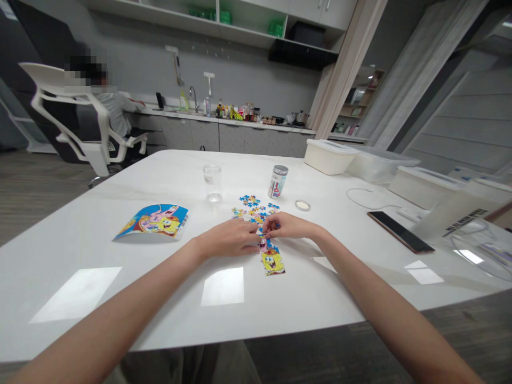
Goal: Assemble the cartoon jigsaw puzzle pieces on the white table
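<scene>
A partly joined jigsaw puzzle lies on the white table, showing a yellow cartoon face and a pink figure. My left hand rests at its upper left edge, fingers stretched out and thumb apart, the fingertips touching it. At the puzzle's top end, my right hand is closed in a pinch on a puzzle piece, mostly hidden by the fingers. Just beyond both hands, loose puzzle pieces are spread in a pile. The curled picture sheet to the left bears the same cartoon figures.
Behind the pieces stand a clear jar and a printed can; a round lid lies nearby. A phone, a cable and storage boxes occupy the right side. A person sits at the far-left counter.
</scene>
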Tool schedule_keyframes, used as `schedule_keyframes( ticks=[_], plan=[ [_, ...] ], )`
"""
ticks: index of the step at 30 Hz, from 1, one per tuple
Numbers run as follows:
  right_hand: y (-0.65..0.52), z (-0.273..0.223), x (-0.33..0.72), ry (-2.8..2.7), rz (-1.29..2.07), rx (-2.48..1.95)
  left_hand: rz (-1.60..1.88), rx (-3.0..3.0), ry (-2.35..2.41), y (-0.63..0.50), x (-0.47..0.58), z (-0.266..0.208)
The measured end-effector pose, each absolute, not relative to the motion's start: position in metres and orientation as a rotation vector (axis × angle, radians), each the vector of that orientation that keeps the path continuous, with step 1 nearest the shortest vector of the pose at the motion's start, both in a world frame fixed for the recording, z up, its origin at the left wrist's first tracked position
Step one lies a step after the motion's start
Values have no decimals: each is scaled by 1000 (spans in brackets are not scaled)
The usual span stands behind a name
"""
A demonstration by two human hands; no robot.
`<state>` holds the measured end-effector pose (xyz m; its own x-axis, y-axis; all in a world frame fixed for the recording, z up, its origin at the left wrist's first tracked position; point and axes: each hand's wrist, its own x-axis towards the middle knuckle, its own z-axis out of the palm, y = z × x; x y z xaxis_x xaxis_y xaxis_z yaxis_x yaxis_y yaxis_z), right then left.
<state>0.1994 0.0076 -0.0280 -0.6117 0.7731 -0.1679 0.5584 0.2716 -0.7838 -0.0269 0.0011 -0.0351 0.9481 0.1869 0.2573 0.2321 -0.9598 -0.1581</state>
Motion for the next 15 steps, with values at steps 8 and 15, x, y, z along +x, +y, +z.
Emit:
schedule_keyframes(
  ticks=[8, 15],
  plan=[
    [1, -19, 198, -2380, 1196, -1299, -379, -2948, -298, 4, -27, -39],
    [0, -20, 197, -2375, 1207, -1310, -350, -2969, -319, 4, -27, -38]
  ],
)
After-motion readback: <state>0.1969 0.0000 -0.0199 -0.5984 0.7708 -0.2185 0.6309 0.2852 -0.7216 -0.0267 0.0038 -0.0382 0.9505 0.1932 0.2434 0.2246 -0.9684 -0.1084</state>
